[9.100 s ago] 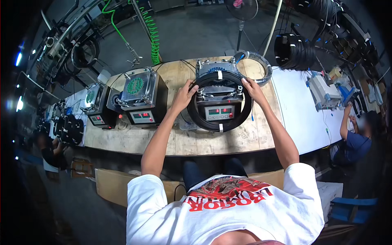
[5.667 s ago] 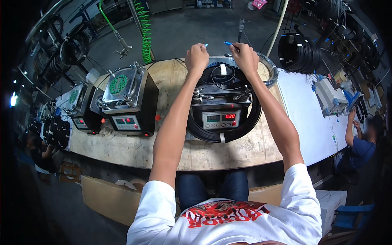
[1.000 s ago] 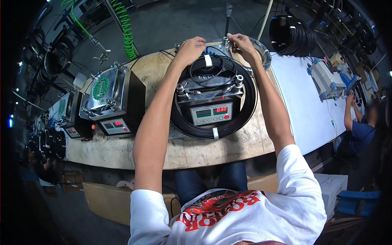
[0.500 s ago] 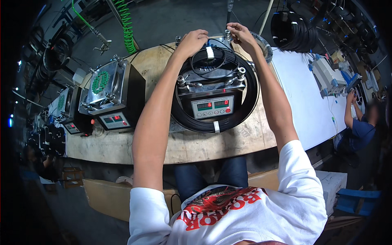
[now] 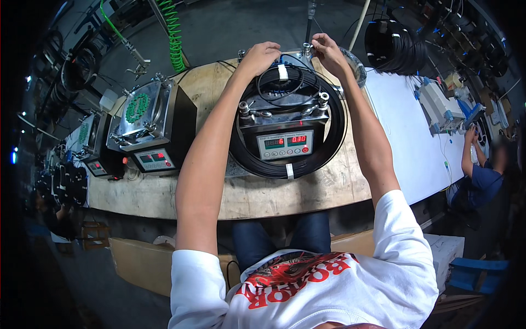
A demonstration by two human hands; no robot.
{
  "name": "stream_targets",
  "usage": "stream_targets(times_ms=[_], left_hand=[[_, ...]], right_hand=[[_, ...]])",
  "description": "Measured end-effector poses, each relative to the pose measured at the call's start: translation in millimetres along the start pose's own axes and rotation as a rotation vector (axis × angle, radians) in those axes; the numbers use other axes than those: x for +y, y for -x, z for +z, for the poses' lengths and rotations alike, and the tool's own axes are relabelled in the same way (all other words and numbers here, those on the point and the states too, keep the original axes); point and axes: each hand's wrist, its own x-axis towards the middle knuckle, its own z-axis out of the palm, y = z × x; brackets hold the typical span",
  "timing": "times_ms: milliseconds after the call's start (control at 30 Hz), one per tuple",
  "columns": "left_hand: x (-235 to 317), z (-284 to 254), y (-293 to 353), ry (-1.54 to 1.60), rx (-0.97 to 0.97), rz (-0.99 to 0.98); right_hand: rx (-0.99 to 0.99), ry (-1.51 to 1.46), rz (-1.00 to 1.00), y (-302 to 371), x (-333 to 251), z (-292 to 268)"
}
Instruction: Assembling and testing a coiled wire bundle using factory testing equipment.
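Observation:
In front of me stands a bench machine (image 5: 285, 145) with a metal top, corner clamp knobs and a red-lit display panel. A large coil of black cable (image 5: 335, 159), tagged with white tape, loops around it, and a smaller loop (image 5: 301, 90) lies over its top. My left hand (image 5: 262, 57) is over the machine's far left corner, fingers bent together; its fingertips are partly hidden. My right hand (image 5: 330, 55) is just right of the far right clamp knob (image 5: 307, 49), thumb and fingers slightly apart with nothing visible between them.
Two similar machines (image 5: 156, 129) stand to the left on the wooden bench (image 5: 263, 200). An air gun (image 5: 137, 57) and a green coiled hose (image 5: 172, 33) hang beyond them. Rightward are a white tabletop (image 5: 397, 131), a grey-white device (image 5: 438, 104) and a co-worker (image 5: 487, 170).
My right hand has shifted slightly right, away from the far right knob. My left hand stays nearly in place. The right-hand readout on the machine in front of me now shows different digits.

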Motion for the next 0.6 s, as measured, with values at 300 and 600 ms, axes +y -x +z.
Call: stream_targets(times_ms=[300, 600], left_hand=[[-2.5, -1.6, 1.5, -0.004, 0.011, -0.023], [-2.8, 0.3, -1.1, -0.017, 0.022, -0.018]], right_hand=[[0.041, 0.381, 0.153, 2.1, -13.6, 8.3], [0.096, 0.089, 0.062, 8.6, -4.5, 15.1]])
